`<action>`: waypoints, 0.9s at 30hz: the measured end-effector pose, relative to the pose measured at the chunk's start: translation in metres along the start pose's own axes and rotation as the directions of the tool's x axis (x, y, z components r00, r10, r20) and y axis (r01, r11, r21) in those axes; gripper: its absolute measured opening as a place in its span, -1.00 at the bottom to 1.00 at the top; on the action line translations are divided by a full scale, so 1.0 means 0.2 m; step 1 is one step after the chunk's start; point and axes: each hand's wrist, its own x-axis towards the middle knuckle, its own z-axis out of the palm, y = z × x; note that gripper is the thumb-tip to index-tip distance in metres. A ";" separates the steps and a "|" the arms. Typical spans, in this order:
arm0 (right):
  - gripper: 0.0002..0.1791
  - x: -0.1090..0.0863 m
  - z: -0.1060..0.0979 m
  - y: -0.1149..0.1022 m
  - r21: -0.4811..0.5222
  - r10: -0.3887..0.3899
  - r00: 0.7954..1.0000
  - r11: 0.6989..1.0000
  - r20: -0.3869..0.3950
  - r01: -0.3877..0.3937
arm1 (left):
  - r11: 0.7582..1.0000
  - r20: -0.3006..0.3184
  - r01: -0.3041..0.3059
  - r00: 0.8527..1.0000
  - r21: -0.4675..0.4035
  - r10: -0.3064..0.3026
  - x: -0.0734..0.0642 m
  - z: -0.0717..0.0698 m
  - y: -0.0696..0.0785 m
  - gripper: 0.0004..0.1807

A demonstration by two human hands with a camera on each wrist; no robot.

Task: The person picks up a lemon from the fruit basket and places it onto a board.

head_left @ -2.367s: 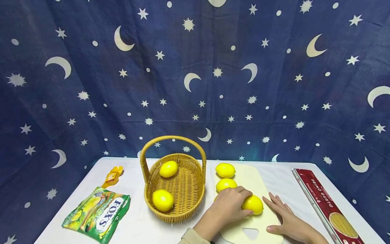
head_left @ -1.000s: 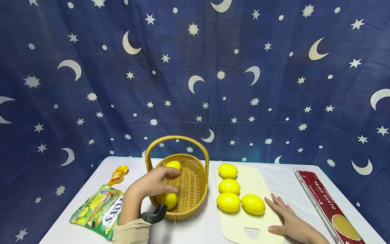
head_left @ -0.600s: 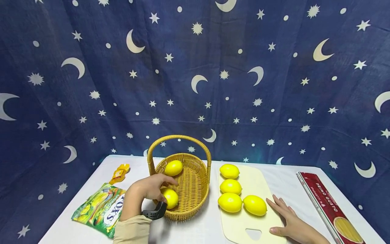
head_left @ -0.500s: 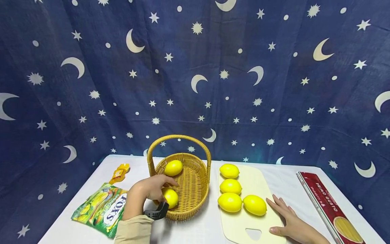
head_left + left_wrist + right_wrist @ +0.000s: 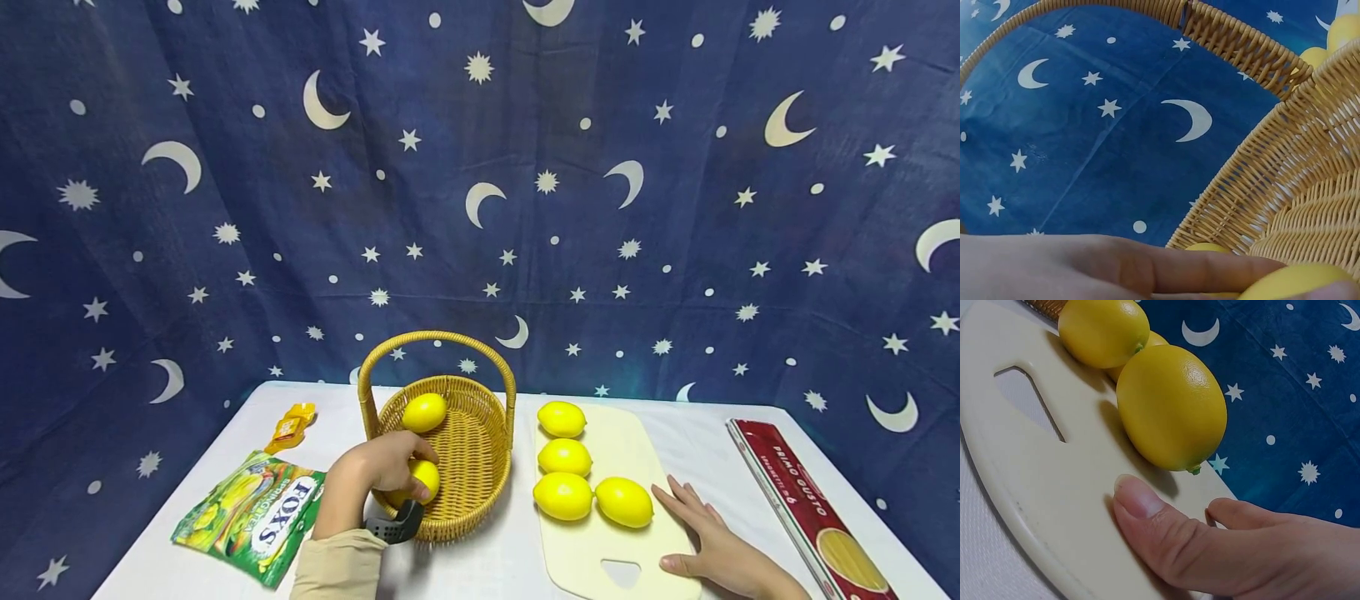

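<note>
My left hand point(image 5: 384, 461) is inside the wicker basket point(image 5: 501, 479), fingers and thumb gripping the nearer lemon point(image 5: 429, 475). The farther lemon point(image 5: 424, 412) lies by the basket's back left wall. In the left wrist view the gripped lemon point(image 5: 1300, 280) shows at the bottom edge, between fingers and thumb. My right hand point(image 5: 708, 537) rests with straight fingers on the right edge of the cream cutting board point(image 5: 577, 554). Several lemons lie on that board, three in a column and one lemon point(image 5: 624, 502) on the right. That lemon point(image 5: 1171, 407) sits just beyond the right thumb in the right wrist view.
The basket's tall handle point(image 5: 437, 336) arches over it. Left of it lie a green Fox's candy bag point(image 5: 251, 517) and an orange wrapped candy point(image 5: 291, 427). A red spaghetti pack point(image 5: 810, 504) lies far right. A starry blue cloth point(image 5: 480, 167) hangs behind the white table.
My left hand has left a lemon on the board and moved left into the basket. There it has passed from the farther lemon to the nearer one and grips it. The right hand stays put.
</note>
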 end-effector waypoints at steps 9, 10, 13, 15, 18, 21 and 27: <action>0.15 0.00 0.00 -0.01 0.007 0.001 1.000 1.000 -0.004 -0.001 | 0.991 -0.086 -0.127 0.988 0.037 0.130 0.08 0.05 0.00 -0.53; 0.15 -0.01 0.00 -0.01 0.007 0.002 1.000 1.000 -0.004 -0.002 | 0.989 -0.099 -0.139 0.985 0.045 0.143 0.09 0.06 0.01 -0.53; 0.14 -0.01 0.00 -0.01 0.009 -0.008 1.000 1.000 -0.004 0.008 | 0.984 -0.127 -0.172 0.976 0.052 0.177 0.12 0.09 0.03 -0.53; 0.14 -0.01 0.00 -0.01 0.014 -0.016 1.000 1.000 -0.003 0.016 | 0.979 -0.139 -0.194 0.970 0.063 0.201 0.14 0.10 0.04 -0.52; 0.14 0.00 0.01 -0.01 0.016 -0.020 1.000 1.000 -0.004 0.020 | 0.974 -0.141 -0.212 0.965 0.074 0.221 0.15 0.12 0.04 -0.51; 0.14 0.00 0.01 -0.01 0.017 -0.020 1.000 1.000 -0.007 0.021 | 0.974 -0.133 -0.219 0.965 0.062 0.226 0.15 0.12 0.04 -0.47; 0.12 -0.01 0.00 0.00 0.038 -0.053 0.998 0.998 -0.016 0.054 | 0.983 -0.110 -0.181 0.977 0.042 0.184 0.12 0.09 0.03 -0.40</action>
